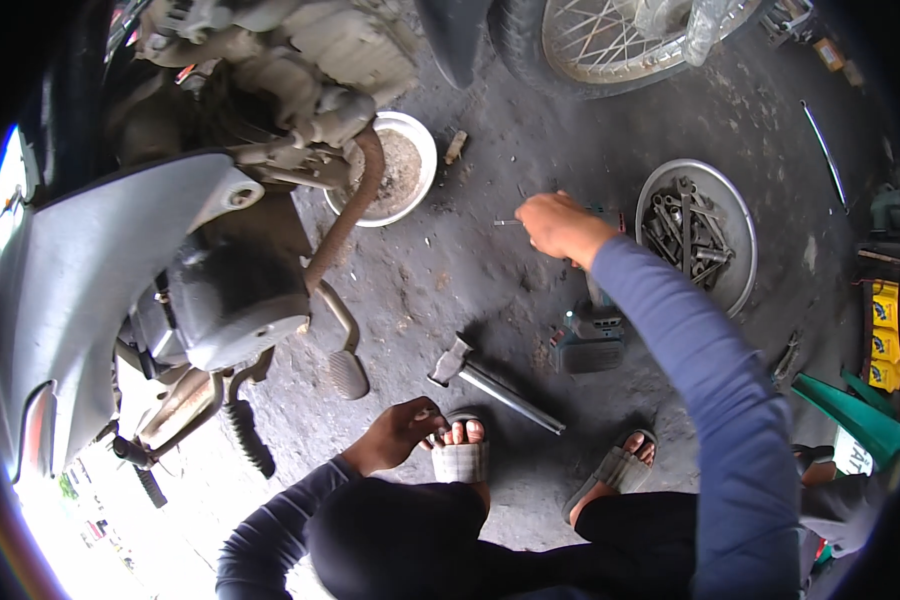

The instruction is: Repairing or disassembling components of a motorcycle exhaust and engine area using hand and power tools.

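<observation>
My right hand (pixel 562 228) reaches forward with its fingers closed, over the front end of a dark green cordless drill (pixel 587 348) lying on the ground. A thin metal rod (pixel 506 222) sticks out to the left of these fingers; whether it sits in the drill is hidden. Near my left foot, my left hand (pixel 395 436) is closed, thumb against fingers. Something small and pale shows at its fingertips, too small to name. Between both hands lies a hammer (pixel 500 393) with a metal handle, its head toward the motorbike.
A motorbike (pixel 240 290) with a rusty exhaust pipe (pixel 363 190) fills the left side. Beyond it stands a white basin (pixel 425 150) of grey dirt. A metal bowl (pixel 747 225) of wrenches and sockets stands right. A spoked wheel (pixel 530 50) is at the top.
</observation>
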The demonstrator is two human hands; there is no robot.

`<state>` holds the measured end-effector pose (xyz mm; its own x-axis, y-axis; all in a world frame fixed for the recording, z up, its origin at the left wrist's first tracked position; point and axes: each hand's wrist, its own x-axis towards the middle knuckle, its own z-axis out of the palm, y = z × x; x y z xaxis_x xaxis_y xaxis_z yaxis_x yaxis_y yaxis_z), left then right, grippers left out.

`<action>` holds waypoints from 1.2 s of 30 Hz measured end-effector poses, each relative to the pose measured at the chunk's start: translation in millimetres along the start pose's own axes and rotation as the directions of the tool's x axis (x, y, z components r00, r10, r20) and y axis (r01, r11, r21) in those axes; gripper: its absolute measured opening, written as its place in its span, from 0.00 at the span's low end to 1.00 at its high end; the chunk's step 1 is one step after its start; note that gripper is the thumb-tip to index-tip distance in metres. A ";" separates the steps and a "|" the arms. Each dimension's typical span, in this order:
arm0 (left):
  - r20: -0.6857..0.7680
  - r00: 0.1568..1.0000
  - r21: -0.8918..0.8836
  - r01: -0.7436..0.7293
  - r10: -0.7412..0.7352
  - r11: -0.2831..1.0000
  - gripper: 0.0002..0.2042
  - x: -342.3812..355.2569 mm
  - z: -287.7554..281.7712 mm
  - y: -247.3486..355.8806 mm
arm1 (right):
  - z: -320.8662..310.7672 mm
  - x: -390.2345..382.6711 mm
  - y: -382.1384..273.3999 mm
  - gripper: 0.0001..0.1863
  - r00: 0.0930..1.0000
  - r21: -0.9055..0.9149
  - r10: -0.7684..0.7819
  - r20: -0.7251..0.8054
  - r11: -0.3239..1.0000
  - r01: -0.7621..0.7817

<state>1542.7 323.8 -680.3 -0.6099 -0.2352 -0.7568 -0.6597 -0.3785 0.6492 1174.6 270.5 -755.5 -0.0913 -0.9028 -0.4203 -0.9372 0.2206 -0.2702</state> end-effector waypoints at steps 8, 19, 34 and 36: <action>0.284 0.938 0.060 0.188 -0.198 0.980 0.14 -3.2 -7.7 32.0 | -41.2 -142.7 7.0 0.15 0.896 -0.403 -0.441 0.055 0.811 0.424; 0.154 0.778 0.690 -0.526 0.609 0.497 0.11 -42.5 111.1 202.8 | -20.9 -115.0 9.7 0.16 0.823 -0.274 -0.415 0.389 0.801 0.533; 0.081 0.534 0.253 -0.828 0.841 0.501 0.10 92.1 223.0 258.3 | 8.8 -116.2 50.6 0.17 0.846 0.005 -0.507 0.166 0.858 0.513; 0.112 0.474 0.184 -0.873 0.873 0.451 0.10 97.5 227.0 263.5 | 5.1 -120.6 55.4 0.18 0.862 0.018 -0.488 0.141 0.871 0.490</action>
<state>1209.7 404.3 -565.9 -0.9143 -0.3422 0.2166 0.1545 0.1996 0.9676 1135.4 393.5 -724.2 0.4259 -0.8334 -0.3523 -0.8554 -0.2439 -0.4570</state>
